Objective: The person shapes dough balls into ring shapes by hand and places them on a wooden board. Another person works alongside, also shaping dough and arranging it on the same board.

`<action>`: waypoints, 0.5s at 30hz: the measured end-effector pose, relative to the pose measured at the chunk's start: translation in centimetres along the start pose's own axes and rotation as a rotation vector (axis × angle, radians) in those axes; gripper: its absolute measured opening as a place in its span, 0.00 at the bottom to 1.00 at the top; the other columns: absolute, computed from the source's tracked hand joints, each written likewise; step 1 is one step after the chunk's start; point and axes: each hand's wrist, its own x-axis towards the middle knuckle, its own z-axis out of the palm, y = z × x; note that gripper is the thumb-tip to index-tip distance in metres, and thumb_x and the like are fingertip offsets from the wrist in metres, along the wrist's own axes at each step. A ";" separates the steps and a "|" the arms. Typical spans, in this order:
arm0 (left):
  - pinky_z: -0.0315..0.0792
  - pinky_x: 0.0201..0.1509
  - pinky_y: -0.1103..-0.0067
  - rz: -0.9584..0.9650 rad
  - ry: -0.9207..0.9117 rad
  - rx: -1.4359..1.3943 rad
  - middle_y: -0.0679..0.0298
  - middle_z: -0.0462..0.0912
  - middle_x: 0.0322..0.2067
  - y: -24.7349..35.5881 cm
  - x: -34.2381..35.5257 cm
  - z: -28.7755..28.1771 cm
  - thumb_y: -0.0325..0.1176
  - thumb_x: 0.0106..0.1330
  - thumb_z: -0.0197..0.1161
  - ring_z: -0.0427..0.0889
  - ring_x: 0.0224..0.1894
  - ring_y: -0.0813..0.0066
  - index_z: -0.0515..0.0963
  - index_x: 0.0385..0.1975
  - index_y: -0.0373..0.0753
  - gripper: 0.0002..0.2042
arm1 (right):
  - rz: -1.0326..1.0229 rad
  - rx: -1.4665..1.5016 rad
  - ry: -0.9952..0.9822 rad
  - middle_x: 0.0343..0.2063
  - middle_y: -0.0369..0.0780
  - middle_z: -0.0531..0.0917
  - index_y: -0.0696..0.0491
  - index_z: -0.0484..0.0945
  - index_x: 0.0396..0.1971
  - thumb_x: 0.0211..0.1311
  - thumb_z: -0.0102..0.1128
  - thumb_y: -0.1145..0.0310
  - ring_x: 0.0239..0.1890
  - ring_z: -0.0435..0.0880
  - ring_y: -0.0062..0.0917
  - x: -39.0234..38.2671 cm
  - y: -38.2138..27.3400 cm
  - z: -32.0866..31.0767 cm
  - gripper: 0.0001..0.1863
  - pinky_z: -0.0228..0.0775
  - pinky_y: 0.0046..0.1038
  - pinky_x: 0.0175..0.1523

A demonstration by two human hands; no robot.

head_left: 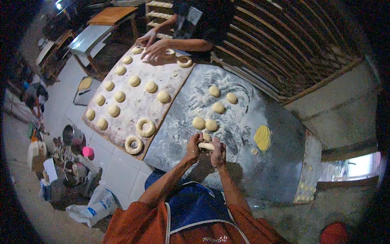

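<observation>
Above the near edge of the floury metal tabletop (pixel 178 138), my left hand (pixel 193 149) and my right hand (pixel 218 154) are closed on one piece of dough (pixel 206 146). It shows as a short pale bar between them; whether it has a hole I cannot tell. Just beyond my fingers lies a dough ball (pixel 206 137), partly hidden. Two more dough balls (pixel 198 123) touch each other behind it, and several (pixel 218 107) sit farther back. To the left, a floured wooden board (pixel 136 105) carries several dough balls (pixel 119 96) and dough rings (pixel 145 127).
Across the board, a co-worker's hands (pixel 156 49) work among dough at its far edge. A yellow smear (pixel 262 137) and a dough scrap (pixel 254 151) lie right of me. Wooden racks (pixel 260 44) stand behind the table. Pots (pixel 73 135) and a white sack (pixel 95 205) are on the left floor.
</observation>
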 end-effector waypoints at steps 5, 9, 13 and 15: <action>0.66 0.25 0.74 0.515 -0.089 0.725 0.61 0.74 0.21 1.7 0.4 -2.9 0.44 0.66 0.47 0.73 0.23 0.72 0.71 0.25 0.39 0.15 | -0.196 -0.298 -0.001 0.41 0.47 0.80 0.63 0.70 0.49 0.70 0.41 0.52 0.39 0.80 0.32 0.1 -3.2 4.1 0.26 0.71 0.35 0.45; 0.66 0.29 0.72 0.406 0.000 0.390 0.60 0.72 0.18 2.8 0.8 -4.7 0.43 0.66 0.49 0.73 0.25 0.73 0.69 0.23 0.35 0.17 | 0.063 0.148 0.037 0.40 0.47 0.80 0.62 0.67 0.51 0.71 0.41 0.51 0.39 0.81 0.33 0.3 -3.6 5.4 0.27 0.74 0.33 0.39; 0.68 0.28 0.72 0.593 -0.056 0.828 0.61 0.73 0.18 4.3 0.9 -6.5 0.41 0.65 0.51 0.74 0.24 0.71 0.71 0.25 0.34 0.15 | -0.065 -0.665 -0.345 0.40 0.49 0.79 0.63 0.66 0.52 0.72 0.39 0.53 0.44 0.79 0.37 2.5 -0.2 5.4 0.26 0.71 0.36 0.50; 0.68 0.29 0.72 0.687 -0.059 0.949 0.60 0.71 0.17 5.0 0.9 -7.5 0.40 0.64 0.50 0.74 0.24 0.70 0.67 0.24 0.35 0.14 | -0.131 -0.518 -0.306 0.45 0.51 0.77 0.63 0.67 0.52 0.70 0.41 0.56 0.50 0.74 0.41 3.4 2.5 5.9 0.24 0.62 0.41 0.57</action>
